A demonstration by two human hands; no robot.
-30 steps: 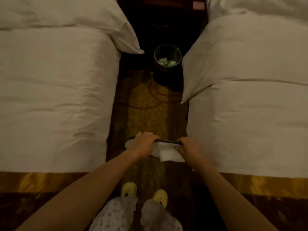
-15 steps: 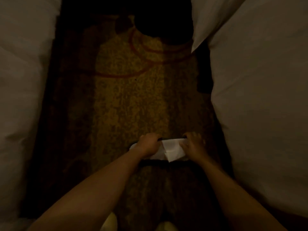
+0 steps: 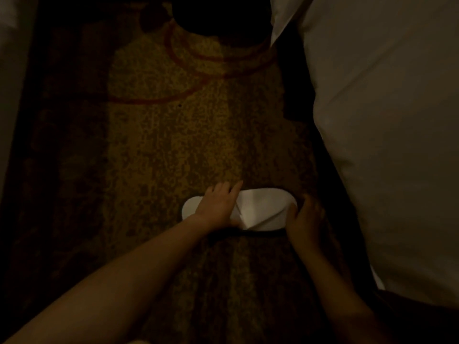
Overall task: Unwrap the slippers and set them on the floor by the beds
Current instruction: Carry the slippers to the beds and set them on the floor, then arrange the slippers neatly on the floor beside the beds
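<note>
White slippers point(image 3: 264, 207) lie flat and crosswise on the patterned carpet point(image 3: 173, 145) between the beds, with a folded flap on top. A dark sole edge shows along their near side. My left hand point(image 3: 218, 204) lies across the heel half, fingers spread over the top and thumb at the near edge. At the toe end, my right hand point(image 3: 305, 219) curls its fingers against the rim. I cannot tell whether one slipper or a stacked pair is there.
The right bed's white duvet point(image 3: 385, 120) hangs close beside my right hand. The left bed's edge point(image 3: 10, 95) runs down the far left. A dark round bin point(image 3: 218, 18) stands on the carpet at the top.
The view has dropped closer to the floor. The slippers went from being held on edge in both hands to lying flat on the carpet, and my left fingers have spread out.
</note>
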